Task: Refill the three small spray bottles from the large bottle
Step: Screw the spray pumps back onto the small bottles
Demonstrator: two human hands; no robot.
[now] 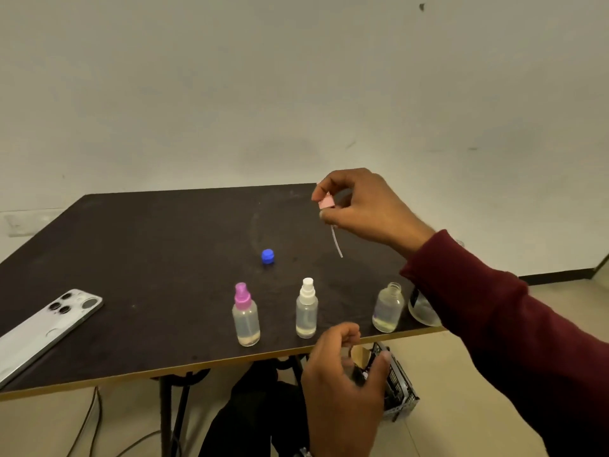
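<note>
While the table (131, 245) is being scanned from its left edge, a phone (46, 328) is being seen lying camera side up, well apart from the bottles. Further right, a blue cap (268, 256) is resting alone on the dark surface, probably the large bottle's, which suggests that bottle is already open. In front of it, near the table's front edge, three small spray bottles are standing upright in a row: the pink-topped bottle (246, 316) and the white-topped bottle (306, 310) are both still being kept closed by their pump heads, and each is showing only a shallow layer of liquid. The left hand (342, 374) is being held below the table edge, fingers loosely curled, with nothing gripped. The uncapped bottle (388, 308) is standing open-necked and almost empty, while its pink spray head (327, 204), dip tube dangling, is being pinched above the table by the right hand (362, 209). The large bottle (423, 308) is being mostly hidden behind the right sleeve. No bottle appears refilled yet; all three pours are judged still outstanding.
</note>
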